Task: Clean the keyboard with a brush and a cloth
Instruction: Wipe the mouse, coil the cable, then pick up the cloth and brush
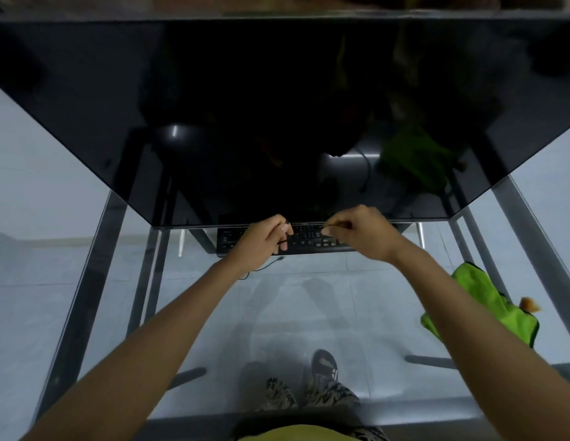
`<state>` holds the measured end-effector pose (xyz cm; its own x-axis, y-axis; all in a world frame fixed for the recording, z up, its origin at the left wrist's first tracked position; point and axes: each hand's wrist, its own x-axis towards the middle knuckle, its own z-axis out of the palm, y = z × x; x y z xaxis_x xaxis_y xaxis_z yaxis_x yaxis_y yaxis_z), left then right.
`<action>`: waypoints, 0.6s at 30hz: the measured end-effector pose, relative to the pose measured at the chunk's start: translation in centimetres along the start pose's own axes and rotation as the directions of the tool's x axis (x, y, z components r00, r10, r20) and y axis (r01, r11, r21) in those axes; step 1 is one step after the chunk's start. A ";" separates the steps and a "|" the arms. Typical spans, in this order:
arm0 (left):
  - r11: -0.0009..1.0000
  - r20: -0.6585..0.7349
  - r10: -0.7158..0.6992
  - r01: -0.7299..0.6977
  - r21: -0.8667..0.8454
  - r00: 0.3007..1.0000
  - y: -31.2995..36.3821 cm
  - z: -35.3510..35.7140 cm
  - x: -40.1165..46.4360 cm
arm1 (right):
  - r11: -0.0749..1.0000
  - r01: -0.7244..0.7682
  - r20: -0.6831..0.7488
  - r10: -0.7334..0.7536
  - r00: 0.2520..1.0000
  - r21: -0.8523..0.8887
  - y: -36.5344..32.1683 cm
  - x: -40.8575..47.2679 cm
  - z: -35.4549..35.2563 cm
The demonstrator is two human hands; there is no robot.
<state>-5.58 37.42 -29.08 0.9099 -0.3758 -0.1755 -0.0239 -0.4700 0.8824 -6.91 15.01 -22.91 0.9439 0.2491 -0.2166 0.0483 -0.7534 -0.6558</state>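
A clear glass tabletop (309, 300) on grey metal legs (86, 281) lies under both hands; pale grey floor tiles (29, 218) show below; a dark glossy screen (277, 106) rises beyond them.

One keyboard (309, 241), one cloth (477, 300), two hands (264, 243) (366, 232)

Nothing legible — the keyboard (312, 240) key markings are too blurred.

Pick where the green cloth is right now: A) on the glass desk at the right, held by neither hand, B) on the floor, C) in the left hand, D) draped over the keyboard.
A: the green cloth lies on the glass desk at the right, away from both the left hand and the right hand, which are up at the keyboard.
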 end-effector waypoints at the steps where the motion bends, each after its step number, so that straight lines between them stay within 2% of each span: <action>1: 1.000 0.019 -0.011 0.011 -0.006 1.000 0.1 -0.1 -0.3 | 1.000 0.010 -0.013 -0.010 1.000 -0.005 0.2 0.0 -0.5; 4: 0.992 0.099 -0.053 0.064 -0.112 0.994 1.0 0.0 -1.0 | 0.996 0.085 -0.122 -0.083 0.989 0.015 0.5 0.1 -0.8; 6: 0.953 0.152 -0.083 0.123 -0.277 0.985 2.1 0.1 -1.6 | 0.987 0.119 -0.261 -0.089 0.961 0.103 0.7 0.4 -0.1; 7: 0.902 0.164 -0.093 0.153 -0.405 0.982 2.9 0.3 -1.8 | 0.980 0.119 -0.321 -0.062 0.945 0.160 0.7 0.7 0.6; 8: 0.804 0.172 -0.100 0.181 -0.567 0.980 3.8 0.5 -2.0 | 0.972 0.106 -0.364 -0.022 0.931 0.211 0.6 0.9 1.5; 10: 0.513 0.167 -0.099 0.195 -0.836 0.981 5.9 0.7 -1.8 | 0.959 0.083 -0.388 0.030 0.921 0.271 -0.1 1.0 3.7; 12: 0.298 0.083 -0.108 0.112 -0.948 0.991 7.6 0.5 -0.8 | 0.948 0.083 -0.316 0.020 0.948 0.307 -1.7 0.6 6.5; 13: 0.260 0.015 -0.124 0.047 -0.964 0.992 8.2 0.2 -0.2 | 0.945 0.081 -0.260 0.004 0.966 0.316 -2.9 0.2 7.7; 14: 0.299 -0.064 -0.142 -0.019 -0.954 0.988 8.4 -0.3 0.4 | 0.944 0.078 -0.211 -0.009 0.978 0.320 -4.0 -0.1 8.7; 15: 0.429 -0.157 -0.147 -0.080 -0.900 0.977 8.3 -0.8 0.9 | 0.944 0.077 -0.174 -0.021 0.985 0.322 -5.1 -0.4 9.2; 16: 0.611 -0.242 -0.122 -0.119 -0.783 0.963 7.8 -1.4 1.1 | 0.944 0.085 -0.153 -0.037 0.987 0.318 -5.9 -0.6 9.3; 17: 0.776 -0.298 -0.070 -0.136 -0.616 0.952 7.0 -2.0 1.2 | 0.950 0.104 -0.149 -0.062 0.987 0.294 -6.4 -0.6 9.0; 18: 0.885 -0.322 -0.004 -0.146 -0.442 0.947 6.2 -2.5 1.2 | 0.962 0.118 -0.146 -0.084 0.986 0.245 -6.7 -0.4 8.5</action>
<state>-3.62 36.07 -22.69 0.9949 -0.0966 -0.0295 0.0289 -0.0079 0.9996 -10.41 25.11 -24.57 0.9740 0.2202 -0.0528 0.0782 -0.5462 -0.8340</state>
